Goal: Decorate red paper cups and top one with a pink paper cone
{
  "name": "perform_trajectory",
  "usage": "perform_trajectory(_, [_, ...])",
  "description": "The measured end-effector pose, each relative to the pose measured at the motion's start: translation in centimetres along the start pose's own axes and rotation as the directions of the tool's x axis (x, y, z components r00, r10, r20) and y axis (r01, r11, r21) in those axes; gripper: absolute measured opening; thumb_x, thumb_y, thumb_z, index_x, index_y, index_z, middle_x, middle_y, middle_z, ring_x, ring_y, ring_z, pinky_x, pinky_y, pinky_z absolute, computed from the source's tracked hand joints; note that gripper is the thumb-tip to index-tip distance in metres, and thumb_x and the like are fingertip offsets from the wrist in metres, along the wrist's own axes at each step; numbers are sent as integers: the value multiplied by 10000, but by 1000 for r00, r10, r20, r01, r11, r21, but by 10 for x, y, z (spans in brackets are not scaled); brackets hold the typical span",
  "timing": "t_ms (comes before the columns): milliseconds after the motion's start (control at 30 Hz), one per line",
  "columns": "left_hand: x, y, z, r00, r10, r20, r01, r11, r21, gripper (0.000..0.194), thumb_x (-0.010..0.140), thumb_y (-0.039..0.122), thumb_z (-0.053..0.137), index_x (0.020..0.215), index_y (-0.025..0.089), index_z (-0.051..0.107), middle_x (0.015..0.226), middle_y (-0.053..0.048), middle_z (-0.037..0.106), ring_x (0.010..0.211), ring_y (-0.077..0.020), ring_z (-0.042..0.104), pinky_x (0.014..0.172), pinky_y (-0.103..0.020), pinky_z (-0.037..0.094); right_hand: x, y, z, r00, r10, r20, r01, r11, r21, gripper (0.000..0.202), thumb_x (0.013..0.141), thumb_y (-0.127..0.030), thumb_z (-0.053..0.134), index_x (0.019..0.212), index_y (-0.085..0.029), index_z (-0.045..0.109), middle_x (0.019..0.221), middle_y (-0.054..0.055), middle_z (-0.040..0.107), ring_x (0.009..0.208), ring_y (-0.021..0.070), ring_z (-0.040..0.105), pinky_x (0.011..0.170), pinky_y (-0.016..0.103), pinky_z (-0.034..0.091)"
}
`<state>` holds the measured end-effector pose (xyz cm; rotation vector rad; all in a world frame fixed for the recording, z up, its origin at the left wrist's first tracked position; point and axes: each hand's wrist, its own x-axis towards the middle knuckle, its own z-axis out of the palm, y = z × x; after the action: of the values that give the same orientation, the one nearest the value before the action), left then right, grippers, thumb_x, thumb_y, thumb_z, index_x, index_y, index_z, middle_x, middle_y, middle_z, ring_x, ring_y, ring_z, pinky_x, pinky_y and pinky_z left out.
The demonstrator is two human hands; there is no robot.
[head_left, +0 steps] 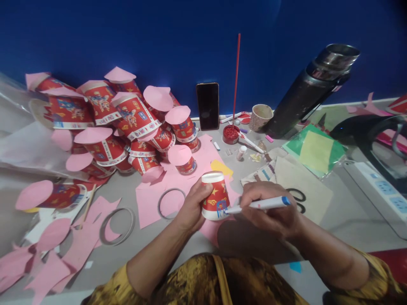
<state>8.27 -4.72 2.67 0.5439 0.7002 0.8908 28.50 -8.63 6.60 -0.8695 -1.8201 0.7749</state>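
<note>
My left hand (193, 207) grips a red paper cup (215, 195) with a white rim, gold stars and a blue drawing near its lower edge. The thumb lies on the cup's front; the other fingers are hidden behind it. In my right hand (269, 212) is a white marker (260, 204) with a blue end, held like a pen. Its tip meets the blue marks on the cup, or comes very close. Pink paper (149, 207) lies under and behind the cup. Black scissor handles (295, 195) show just beyond my right hand.
At the left back stand several stacked red cups (136, 116) with pink cone tops. A phone (207, 106) leans on the blue wall. Right of it are a red pot (230, 134), a paper cup (261, 117) and a dark flask (305, 91). Tape rings (117, 226) lie left.
</note>
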Motion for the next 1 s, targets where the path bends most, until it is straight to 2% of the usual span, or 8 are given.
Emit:
perform_trajectory(133, [0,0,1,1000,11,5,-11,1000,11,470,722,453,921,1036,140,764,910,-71,796,776,-198,721,718,-304,580,2,-2,0,996,-53,-67,50,998,-42,71,944,-160,633,943,-224,663,730,21,717,624,162,650,599,294,463])
perform_trajectory(267, [-1,0,1,1000,7,-2,-7,1000,24,488,719,453,920,1057,139,758,903,-70,794,766,-203,722,699,-300,570,4,-3,-1,1000,-7,8,7,999,-31,91,939,-156,629,874,-218,642,683,5,693,578,142,625,566,275,440])
perform_trajectory(400, [-1,2,3,1000,15,-16,-15,1000,21,466,710,449,930,1026,148,765,888,-56,790,752,-185,713,705,-287,566,3,-2,1,998,-54,-44,53,998,-35,81,931,-145,625,905,-215,656,707,16,707,596,150,625,579,281,438])
perform_trajectory(533, [-1,2,5,999,24,-22,-23,999,22,467,684,437,947,1009,152,772,870,-51,790,723,-172,704,682,-271,565,2,-1,2,999,-32,-1,32,999,-9,80,940,-145,636,908,-215,656,702,4,697,599,142,629,590,272,442])
perform_trajectory(633, [-1,2,4,999,25,-24,-24,999,32,487,686,426,946,1047,152,767,876,-56,794,734,-175,708,687,-274,570,2,0,2,996,-76,-48,74,997,-23,76,938,-136,633,933,-208,656,714,11,699,619,147,634,605,275,447])
perform_trajectory(767, [0,2,3,999,37,-19,-36,998,52,476,693,430,938,1037,151,765,874,-53,790,725,-178,709,677,-277,567,3,-2,1,1000,-16,21,17,1000,-24,79,938,-147,636,893,-207,658,689,2,689,586,131,616,577,260,428])
perform_trajectory(900, [-1,3,4,999,39,-13,-38,997,65,472,708,434,927,1047,152,759,856,-51,788,709,-180,706,664,-281,559,2,-3,-1,1000,-11,13,10,1000,9,78,942,-151,636,897,-207,667,689,6,697,599,137,622,594,268,441])
perform_trajectory(1000, [0,3,4,999,42,-15,-41,997,70,473,708,454,927,1028,149,760,855,-59,792,732,-190,715,685,-291,571,-2,0,-1,993,76,86,-83,992,92,66,935,-181,665,883,-202,698,687,2,689,563,124,594,550,255,426])
